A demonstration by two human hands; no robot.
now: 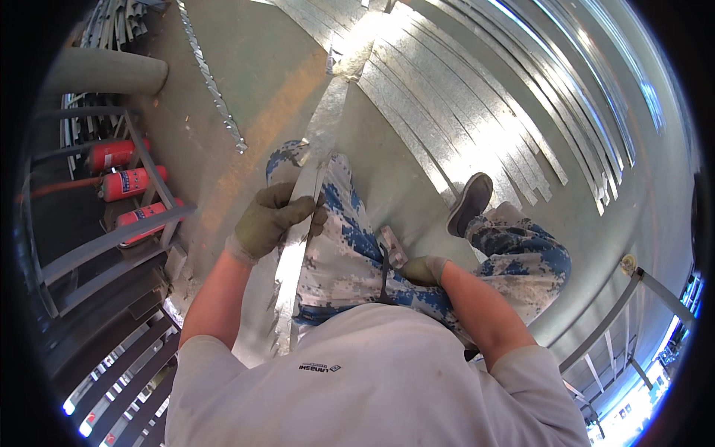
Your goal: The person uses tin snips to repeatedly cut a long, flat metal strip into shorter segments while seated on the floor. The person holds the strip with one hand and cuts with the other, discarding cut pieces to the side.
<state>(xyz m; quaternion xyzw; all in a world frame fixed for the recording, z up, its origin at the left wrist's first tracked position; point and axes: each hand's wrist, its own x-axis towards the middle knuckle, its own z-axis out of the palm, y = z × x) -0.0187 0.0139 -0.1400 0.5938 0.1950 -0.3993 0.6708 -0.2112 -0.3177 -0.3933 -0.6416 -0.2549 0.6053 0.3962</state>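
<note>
My left hand [268, 218], in a dirty olive work glove, grips a long strip of galvanized sheet metal [292, 257]. The thumb lies on the strip's top face and the fingers wrap its far edge. This strip runs alongside my leg in camouflage trousers, from the floor ahead back past my left hip. My right hand [423, 271], gloved as well, is low between my legs. Its fingers are curled around a worn, block-shaped tool [394, 246], perhaps a hammer; the grip is partly hidden.
Wide galvanized strips [430, 95] lie side by side on the floor ahead, with narrower lengths [558, 72] to the right. A jagged metal offcut [209, 78] lies ahead left. Red fire extinguishers [134, 182] lie within a grey metal frame [111, 243] at left. Another frame [606, 318] stands at right.
</note>
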